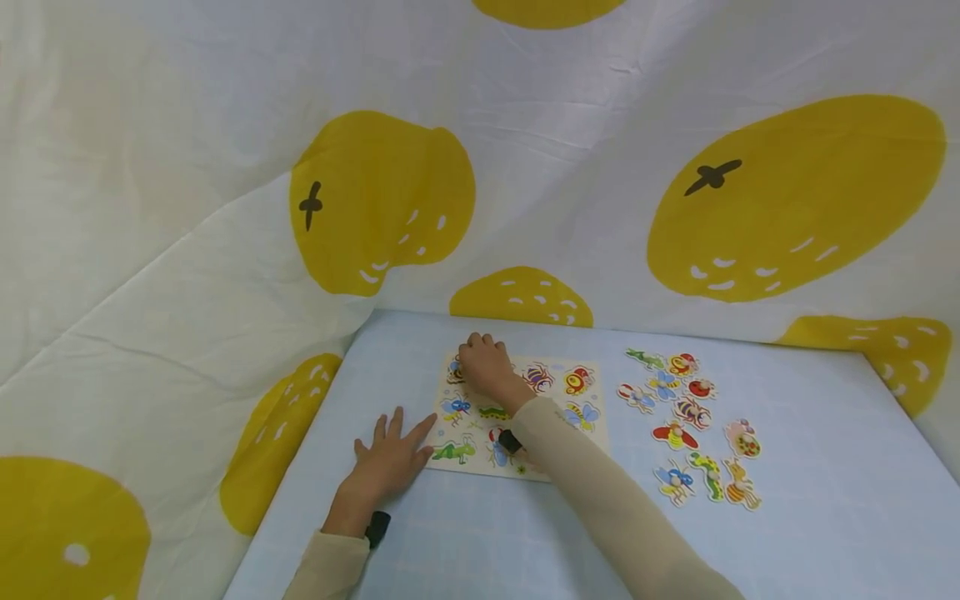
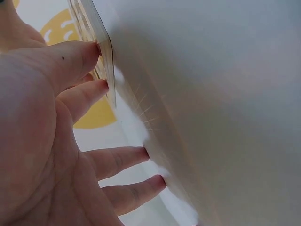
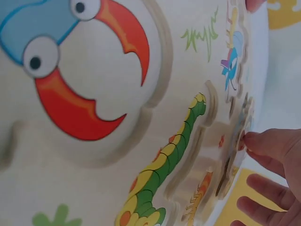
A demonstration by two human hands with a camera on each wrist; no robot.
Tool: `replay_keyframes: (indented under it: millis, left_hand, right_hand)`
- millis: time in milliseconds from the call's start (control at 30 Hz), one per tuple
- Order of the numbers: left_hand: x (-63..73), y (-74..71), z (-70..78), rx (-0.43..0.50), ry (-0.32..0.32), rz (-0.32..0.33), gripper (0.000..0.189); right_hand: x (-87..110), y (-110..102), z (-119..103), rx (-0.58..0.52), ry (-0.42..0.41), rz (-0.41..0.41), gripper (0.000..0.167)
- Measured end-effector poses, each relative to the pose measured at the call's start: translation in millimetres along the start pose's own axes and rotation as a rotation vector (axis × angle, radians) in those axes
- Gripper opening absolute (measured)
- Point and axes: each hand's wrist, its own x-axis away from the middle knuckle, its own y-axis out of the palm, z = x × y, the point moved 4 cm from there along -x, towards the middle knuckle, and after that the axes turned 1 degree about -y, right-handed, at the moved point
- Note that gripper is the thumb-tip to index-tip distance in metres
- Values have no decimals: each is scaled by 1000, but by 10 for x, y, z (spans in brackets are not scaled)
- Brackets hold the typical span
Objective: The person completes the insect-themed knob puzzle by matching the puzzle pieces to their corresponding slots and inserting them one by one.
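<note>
A cream wooden puzzle board (image 1: 602,437) with pictured insect recesses lies on the table. My right hand (image 1: 491,371) is over its upper left corner. In the right wrist view, its thumb and fingertip pinch the knob of a puzzle piece (image 3: 233,162), seen nearly edge-on at the board's surface. Part of a yellow-and-black bug picture (image 1: 455,371) shows beside this hand in the head view. My left hand (image 1: 387,460) rests with spread fingers at the board's left side. In the left wrist view, the thumb and a finger touch the board's edge (image 2: 109,70). The right forearm covers the board's lower right part.
Several loose knobbed insect pieces lie right of the board, among them a spider (image 1: 692,412), a ladybug (image 1: 701,388), a caterpillar (image 1: 707,476) and a green grasshopper (image 1: 643,359). A white cloth with yellow fruit prints (image 1: 555,183) hangs behind and left of the pale blue table (image 1: 817,508).
</note>
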Motion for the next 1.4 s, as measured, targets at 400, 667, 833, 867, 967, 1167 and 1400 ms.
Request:
replay_keyframes:
  millis: [400, 667, 833, 867, 967, 1167, 1400]
  left_hand:
    - [17, 24, 65, -21, 8, 2, 57]
    - [43, -9, 100, -29, 21, 17, 56]
    - [59, -15, 101, -27, 30, 23, 55]
    - [59, -10, 99, -27, 28, 20, 55]
    - [56, -7, 94, -22, 19, 14, 56]
    - [50, -17, 64, -21, 0, 5, 57]
    - [69, -13, 22, -6, 1, 5, 57]
  right_hand:
    - [78, 18, 11, -59, 13, -1, 29]
    - [105, 26, 17, -76, 19, 7, 29]
    - [146, 20, 64, -163, 33, 22, 24]
    - [165, 3, 84, -178, 30, 29, 24]
    - [241, -90, 158, -193, 12, 54, 25]
    - [477, -397, 325, -210, 20, 99, 28]
    - [914, -746, 500, -208, 36, 200, 27]
